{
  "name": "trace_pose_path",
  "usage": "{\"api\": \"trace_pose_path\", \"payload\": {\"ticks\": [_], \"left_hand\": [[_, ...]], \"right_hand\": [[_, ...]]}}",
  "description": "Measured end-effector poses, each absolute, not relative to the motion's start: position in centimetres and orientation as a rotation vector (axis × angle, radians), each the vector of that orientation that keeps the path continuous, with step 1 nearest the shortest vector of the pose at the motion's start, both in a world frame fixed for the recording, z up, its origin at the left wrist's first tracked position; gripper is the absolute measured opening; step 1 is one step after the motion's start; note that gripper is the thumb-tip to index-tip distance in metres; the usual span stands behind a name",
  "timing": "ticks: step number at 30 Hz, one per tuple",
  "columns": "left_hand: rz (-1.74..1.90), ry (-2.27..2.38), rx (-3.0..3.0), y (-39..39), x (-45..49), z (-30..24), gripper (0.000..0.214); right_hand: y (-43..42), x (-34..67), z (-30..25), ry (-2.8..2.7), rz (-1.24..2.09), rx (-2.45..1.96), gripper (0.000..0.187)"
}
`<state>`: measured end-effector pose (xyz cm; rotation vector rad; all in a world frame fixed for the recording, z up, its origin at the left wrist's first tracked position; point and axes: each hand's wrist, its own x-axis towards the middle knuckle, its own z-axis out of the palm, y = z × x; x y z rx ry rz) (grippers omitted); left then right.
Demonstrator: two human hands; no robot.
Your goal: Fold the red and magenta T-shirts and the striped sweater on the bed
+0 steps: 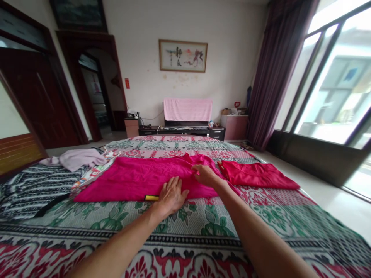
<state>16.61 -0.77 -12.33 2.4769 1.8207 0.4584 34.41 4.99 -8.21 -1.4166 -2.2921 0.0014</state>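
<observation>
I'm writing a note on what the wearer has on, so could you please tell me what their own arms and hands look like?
The left hand and right hand are ungloved. The left forearm and right forearm are bare as far as the picture shows, with no sleeve, watch or bracelet in view. No ring can be made out.

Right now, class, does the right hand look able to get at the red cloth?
Probably yes: the right hand is at the pink cloth, and the red cloth lies farther right, with nothing seen on top of it and only low fabric between.
</observation>
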Motion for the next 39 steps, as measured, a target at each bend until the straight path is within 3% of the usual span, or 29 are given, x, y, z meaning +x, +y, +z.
{"api": "trace_pose_path", "payload": {"ticks": [4, 9, 14, 20, 24, 27, 32, 39], "left_hand": [[0.498, 1.821, 2.488, -1.1, 17.0, -12.6, 0.055], [0.667, 1.684, 2.482, -0.3, 16.0, -11.7, 0.056], [0.927, 1.769, 2.187, 2.1, 10.8, -8.2, 0.027], [0.816, 1.645, 1.786, 2.9, 7.0, -7.6, 0.023], [0.620, 1.435, 2.050, 2.4, 8.4, -8.6, 0.026], [0.522, 1.555, 2.267, 2.2, 9.7, -9.2, 0.022], [0.577, 1.875, 2.236, 2.3, 10.6, -9.4, 0.026], [0.633, 1.569, 1.991, 2.9, 8.9, -9.8, 0.031]], "right_hand": [[5.7, 34.2, -10.1, -2.149, -0.042, -1.408, 0.023], [5.6, 34.5, -12.0, -1.981, -0.069, -1.395, 0.032], [4.8, 34.1, -11.3, -1.853, -0.091, -1.194, 0.028], [4.2, 32.8, -11.6, -2.116, 0.050, -1.073, 0.029], [4.5, 32.9, -12.1, -2.132, 0.069, -1.110, 0.028], [4.6, 32.9, -12.2, -2.121, 0.070, -1.125, 0.028], [4.4, 32.8, -12.0, -2.119, 0.065, -1.148, 0.028], [4.4, 32.9, -12.1, -2.119, 0.081, -1.160, 0.028]]}}
